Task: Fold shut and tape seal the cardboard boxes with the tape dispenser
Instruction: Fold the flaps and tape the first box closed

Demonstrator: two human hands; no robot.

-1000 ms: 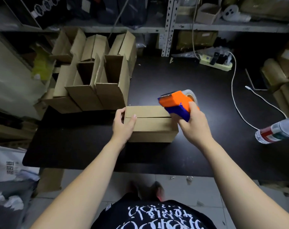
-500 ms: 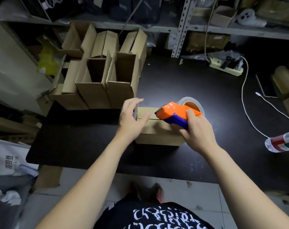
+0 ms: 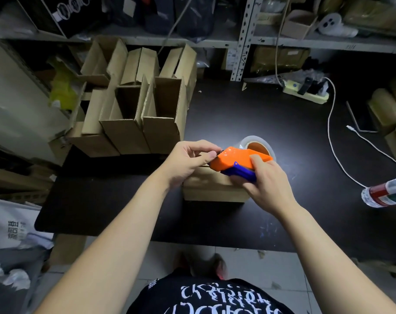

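Observation:
A small closed cardboard box lies on the black table in front of me. My right hand grips an orange and blue tape dispenser with a clear tape roll, held just above the box's top. My left hand is raised off the box, thumb and fingers pinched at the dispenser's front tip. Whether a tape end is between those fingers cannot be made out. Both hands hide most of the box's top.
Several open upright cardboard boxes stand at the table's back left. A power strip and white cable lie at the back right, a plastic bottle at the right edge. Metal shelving runs behind.
My left hand lifted off the box's left end and moved up to the dispenser's front tip, closing its fingers there. My right hand tilted the dispenser over the box top.

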